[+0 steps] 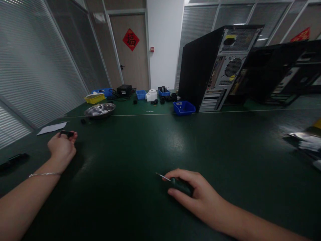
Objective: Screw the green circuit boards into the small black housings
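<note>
Clock: read from view centre, 12 = far side of the dark green flat tabletop (130, 147).
Right hand (197, 189): 5 o'clock. Thumb and fingers closed round a handle, no free gap.
Tool: dark green-handled screwdriver (181, 186) in that hand, thin metal shaft bare, tip pointing to 10 o'clock. Can't tell if it touches the table.
Left hand (62, 144): 9 o'clock, arm stretched out. Fingers pinched nearly together on a small black elongated piece (67, 134); exact shape too small to tell.
Left wrist: 1 thin silver-coloured bangle (44, 174).
Near left hand: flat white paper sheet (51, 128) just beyond it, 9 o'clock; shallow round shiny metal dish (100, 110) farther out, same bearing.
Left edge: long black object (13, 161), 8 to 9 o'clock, apart from the hand.
Back row: black boxy device with cables (124, 89) at 10; white rounded plastic housing (151, 96) at 11; open blue plastic bin (184, 108) between 2 and 3.
Tower: tall black metal computer case (200, 67), 2 o'clock, upright, just beside the bin.
Hands: well apart, 1 item each.
</note>
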### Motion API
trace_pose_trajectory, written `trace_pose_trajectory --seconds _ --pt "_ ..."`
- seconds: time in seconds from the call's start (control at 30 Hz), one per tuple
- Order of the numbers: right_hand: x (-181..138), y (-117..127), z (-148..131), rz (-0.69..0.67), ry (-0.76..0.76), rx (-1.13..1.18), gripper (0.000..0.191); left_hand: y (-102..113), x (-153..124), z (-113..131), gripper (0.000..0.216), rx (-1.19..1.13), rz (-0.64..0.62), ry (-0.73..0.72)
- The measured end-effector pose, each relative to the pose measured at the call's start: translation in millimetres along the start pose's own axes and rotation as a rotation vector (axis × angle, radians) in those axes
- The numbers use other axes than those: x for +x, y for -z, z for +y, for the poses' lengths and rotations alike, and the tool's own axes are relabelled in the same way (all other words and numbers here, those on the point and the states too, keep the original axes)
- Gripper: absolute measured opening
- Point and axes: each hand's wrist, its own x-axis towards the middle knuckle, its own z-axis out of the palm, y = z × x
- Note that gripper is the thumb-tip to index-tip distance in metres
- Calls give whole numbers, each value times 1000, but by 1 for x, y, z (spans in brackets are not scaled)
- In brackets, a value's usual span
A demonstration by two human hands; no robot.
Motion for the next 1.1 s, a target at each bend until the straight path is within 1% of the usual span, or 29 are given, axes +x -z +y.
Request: trace_pose_trajectory --seconds 0.1,0.23,0.3,0.37,0.47,0.53,0.6,0.7,0.73,0.8,0.87,0.9,0.97,1.1 --pt "0 0 -2 -3 -16 5 28 -1 -1 -1 31 -12 136 48" --pt "0 0 -2 -21 -15 12 28 -5 -8 4 31 -19 177 81" --pt "0 1 -1 -19 -15 10 28 -9 -12 8 31 -17 169 75" --pt "0 1 0 -16 -13 10 28 -14 -17 12 31 -14 134 60" --pt "1 1 -1 -22 -15 13 28 -29 -30 15 30 -23 42 33" --pt "1 0 -3 -24 -21 12 28 -43 -47 15 26 -27 -71 34" --pt "1 0 -4 -19 -20 9 28 -59 -73 15 22 -15 -264 73" --pt "-1 0 -4 -10 -20 9 31 -78 -122 14 24 37 -547 155" --pt "-2 -1 -3 0 -18 8 33 -83 -139 14 26 66 -657 188" --pt "-4 -1 -1 31 -2 8 38 -87 -168 17 31 153 -968 209" --pt "-4 -1 1 53 58 11 39 -87 -189 21 27 214 -1158 220" --pt "-4 0 1 54 97 14 39 -86 -196 24 26 239 -1215 223" --pt "-3 0 1 50 165 20 40 -85 -203 28 26 278 -1262 214" --pt "-2 0 3 44 185 0 41 -83 -202 31 29 315 -1264 198"
